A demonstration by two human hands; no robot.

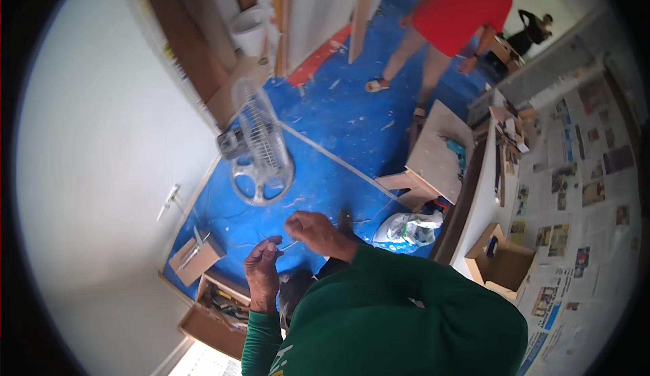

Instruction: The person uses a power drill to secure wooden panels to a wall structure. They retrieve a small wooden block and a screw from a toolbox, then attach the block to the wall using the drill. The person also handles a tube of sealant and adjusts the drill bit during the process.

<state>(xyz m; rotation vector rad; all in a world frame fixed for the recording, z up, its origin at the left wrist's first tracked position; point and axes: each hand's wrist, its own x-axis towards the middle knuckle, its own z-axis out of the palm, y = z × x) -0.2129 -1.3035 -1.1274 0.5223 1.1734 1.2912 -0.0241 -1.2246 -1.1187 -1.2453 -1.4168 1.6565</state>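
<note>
Green sleeves nearest, both forearms reaching out over the blue floor covering. Left hand is up, thumb and fingertips pinched together on a thin strand; strand pokes out on the side toward the right hand. Too small to tell what it's made of. Right hand sits just beside, a bit farther out, fingers curled in; can't tell if it grips anything. The two hands are close, with a visible gap. Left of them: open wooden toolbox with mixed tools inside, then a flat brown board with slim pale items on top. White fitting on the white wall beyond. Right side: white plastic bag on the floor, open cardboard box on a newspaper-covered surface. Farther out, wooden stand carrying a teal power drill. Fan ahead on the floor, blurred. Behind it, white bucket by the door frame. Person in red standing beyond the stand; person in black farthest, upper right.
</note>
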